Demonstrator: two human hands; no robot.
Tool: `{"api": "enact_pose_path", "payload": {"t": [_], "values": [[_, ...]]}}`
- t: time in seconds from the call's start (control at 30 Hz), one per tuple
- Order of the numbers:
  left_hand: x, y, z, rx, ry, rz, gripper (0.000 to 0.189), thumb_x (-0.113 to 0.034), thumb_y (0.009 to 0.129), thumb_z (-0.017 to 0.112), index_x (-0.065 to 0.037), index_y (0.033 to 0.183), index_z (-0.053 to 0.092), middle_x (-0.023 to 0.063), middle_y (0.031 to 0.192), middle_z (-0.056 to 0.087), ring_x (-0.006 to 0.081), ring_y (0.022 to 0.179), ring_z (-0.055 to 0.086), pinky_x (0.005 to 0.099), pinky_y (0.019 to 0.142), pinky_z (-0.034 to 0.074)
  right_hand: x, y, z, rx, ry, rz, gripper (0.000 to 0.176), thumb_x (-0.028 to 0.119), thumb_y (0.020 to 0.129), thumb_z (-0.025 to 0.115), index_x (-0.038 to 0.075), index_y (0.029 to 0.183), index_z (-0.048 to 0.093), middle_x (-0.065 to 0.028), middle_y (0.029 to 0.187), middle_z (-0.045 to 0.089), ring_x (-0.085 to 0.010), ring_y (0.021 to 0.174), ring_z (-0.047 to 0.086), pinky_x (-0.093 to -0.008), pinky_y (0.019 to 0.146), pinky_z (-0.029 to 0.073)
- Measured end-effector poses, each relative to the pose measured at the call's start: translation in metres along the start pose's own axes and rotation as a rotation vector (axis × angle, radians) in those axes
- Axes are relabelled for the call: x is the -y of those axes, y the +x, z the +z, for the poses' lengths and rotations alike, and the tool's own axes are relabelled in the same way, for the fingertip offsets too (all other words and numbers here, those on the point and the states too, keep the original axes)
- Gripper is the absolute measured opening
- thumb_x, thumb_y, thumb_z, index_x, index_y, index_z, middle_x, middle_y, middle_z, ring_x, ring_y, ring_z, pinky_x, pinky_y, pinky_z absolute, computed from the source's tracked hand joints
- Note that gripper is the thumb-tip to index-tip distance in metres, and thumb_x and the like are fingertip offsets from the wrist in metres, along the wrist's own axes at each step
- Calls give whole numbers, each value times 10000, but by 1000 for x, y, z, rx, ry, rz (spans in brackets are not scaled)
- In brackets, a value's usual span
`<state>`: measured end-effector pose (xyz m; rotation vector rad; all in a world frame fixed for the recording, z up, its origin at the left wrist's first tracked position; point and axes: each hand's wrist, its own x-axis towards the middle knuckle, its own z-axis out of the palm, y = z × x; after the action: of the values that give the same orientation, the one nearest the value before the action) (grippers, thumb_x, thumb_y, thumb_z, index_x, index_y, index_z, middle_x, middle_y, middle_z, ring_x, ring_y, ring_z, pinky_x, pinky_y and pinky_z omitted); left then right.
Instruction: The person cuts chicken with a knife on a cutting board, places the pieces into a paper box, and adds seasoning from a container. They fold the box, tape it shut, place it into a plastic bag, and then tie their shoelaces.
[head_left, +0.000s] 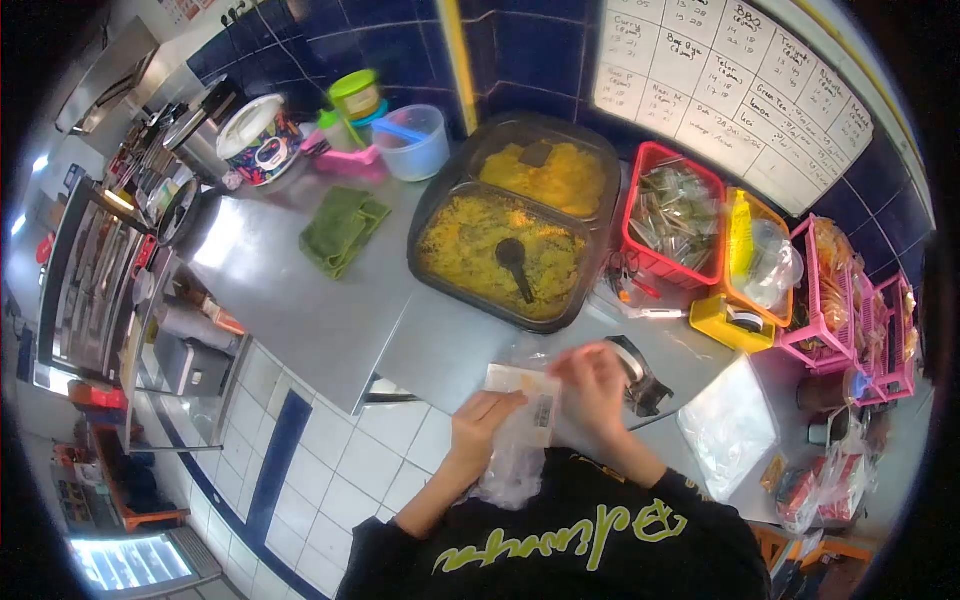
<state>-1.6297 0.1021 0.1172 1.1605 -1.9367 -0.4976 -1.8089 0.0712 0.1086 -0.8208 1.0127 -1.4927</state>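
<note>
Near the counter's front edge, close to the body, my left hand (pixel 484 432) has its fingers pressed on a clear plastic bag (pixel 513 463) with a whitish label or card (pixel 540 400) in or on it. Just right of the label is my right hand (pixel 592 385), blurred by motion, so its fingers and anything between them cannot be made out. Beyond the hands stands a black two-part tray (pixel 430 275) of yellow food, with a black scoop (pixel 514 268) lying in the front part. A black tape dispenser (pixel 645 385) is right beside my right hand.
A green cloth (pixel 342 230) lies on the steel counter (pixel 290 290) at the left. Behind it are tubs (pixel 412 145). On the right stand a red basket (pixel 675 215) of packets, a yellow box (pixel 730 325), pink baskets (pixel 820 300) and a stack of clear bags (pixel 728 425).
</note>
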Motion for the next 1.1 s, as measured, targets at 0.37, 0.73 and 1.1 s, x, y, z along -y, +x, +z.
{"api": "enact_pose_path", "payload": {"t": [0.37, 0.73, 1.1], "values": [[6, 13, -6, 92, -17, 44, 217, -30, 663, 611, -54, 877, 642, 78, 910, 613, 270, 833, 580, 362, 725, 490, -36, -19, -18, 345, -80, 213, 112, 44, 882, 563, 10, 986, 538, -79, 959, 631, -123, 849, 592, -251, 729, 486], [6, 37, -22, 337, -30, -40, 260, -68, 672, 658, -79, 931, 637, 107, 897, 635, 269, 800, 610, 316, 666, 500, -31, -26, -10, 323, -139, 41, 141, 1, 855, 573, 18, 989, 532, -83, 973, 605, -146, 873, 587, -255, 743, 492], [36, 22, -9, 178, -833, -865, 266, -77, 780, 696, 42, 994, 593, 116, 961, 629, 177, 876, 611, 290, 750, 516, -24, -22, 18, 527, -663, -870, 169, -71, 727, 643, 1, 870, 587, -129, 923, 626, -223, 788, 605, -341, 671, 496]]}}
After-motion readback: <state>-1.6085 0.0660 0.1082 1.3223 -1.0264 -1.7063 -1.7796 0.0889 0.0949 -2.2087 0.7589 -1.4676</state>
